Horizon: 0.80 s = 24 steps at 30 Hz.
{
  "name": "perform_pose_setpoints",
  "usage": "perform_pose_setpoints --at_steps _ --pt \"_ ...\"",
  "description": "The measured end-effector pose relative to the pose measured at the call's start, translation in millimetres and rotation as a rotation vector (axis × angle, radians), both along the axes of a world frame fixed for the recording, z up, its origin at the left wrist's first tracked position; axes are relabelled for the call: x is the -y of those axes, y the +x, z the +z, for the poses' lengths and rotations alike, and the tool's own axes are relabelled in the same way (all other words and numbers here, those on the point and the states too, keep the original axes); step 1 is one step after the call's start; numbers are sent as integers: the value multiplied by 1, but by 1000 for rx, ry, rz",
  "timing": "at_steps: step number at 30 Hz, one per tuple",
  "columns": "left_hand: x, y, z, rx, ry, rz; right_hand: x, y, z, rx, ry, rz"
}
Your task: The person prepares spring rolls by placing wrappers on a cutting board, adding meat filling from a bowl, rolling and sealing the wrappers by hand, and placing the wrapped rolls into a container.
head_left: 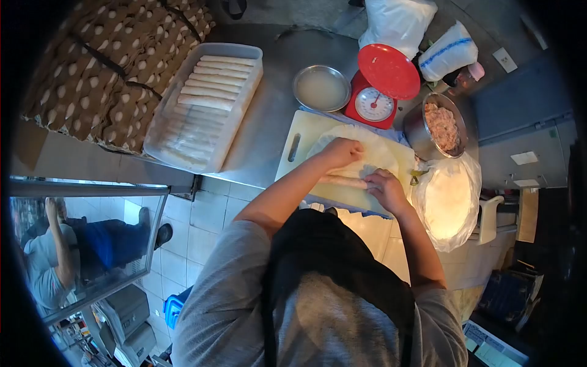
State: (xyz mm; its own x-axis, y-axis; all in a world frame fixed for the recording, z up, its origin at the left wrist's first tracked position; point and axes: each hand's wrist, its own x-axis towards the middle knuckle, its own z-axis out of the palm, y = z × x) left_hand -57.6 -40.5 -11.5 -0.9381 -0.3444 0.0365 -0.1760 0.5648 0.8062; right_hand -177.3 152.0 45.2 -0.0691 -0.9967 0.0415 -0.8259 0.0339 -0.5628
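Note:
A cream cutting board (292, 166) lies on the metal counter, with thin round wrapper sheets (380, 147) spread over it. Along their near side runs a long, thin pale roll (343, 180). My left hand (343, 153) is over the wrappers with its fingers curled down; what they hold, if anything, is hidden. At the roll's right end, my right hand (385, 186) has its fingers closed on it. Beyond the board stand a metal bowl of pale liquid (321, 88) and a red scale (374, 105). A pot of pinkish filling (443, 127) is at the right.
A plastic tub (249, 101) with rows of pale rolls stands left of the board, beside stacked egg trays (110, 73). A plastic bag with pale round sheets (448, 199) lies right of the board. White bags (398, 21) stand at the back. A person shows in the glass at lower left.

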Motion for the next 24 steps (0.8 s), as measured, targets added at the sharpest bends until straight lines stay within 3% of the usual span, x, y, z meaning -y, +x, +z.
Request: perform_pose_setpoints --at_steps 2,7,10,24 --pt "11 -16 -20 -40 91 16 -1 0 0 14 7 12" --pt "43 -37 -2 459 591 -138 15 11 -3 54 -72 64" --pt "41 -36 5 468 727 15 13 20 -19 123 -86 -24" --pt "44 -35 33 538 846 91 49 47 -30 283 -118 30"
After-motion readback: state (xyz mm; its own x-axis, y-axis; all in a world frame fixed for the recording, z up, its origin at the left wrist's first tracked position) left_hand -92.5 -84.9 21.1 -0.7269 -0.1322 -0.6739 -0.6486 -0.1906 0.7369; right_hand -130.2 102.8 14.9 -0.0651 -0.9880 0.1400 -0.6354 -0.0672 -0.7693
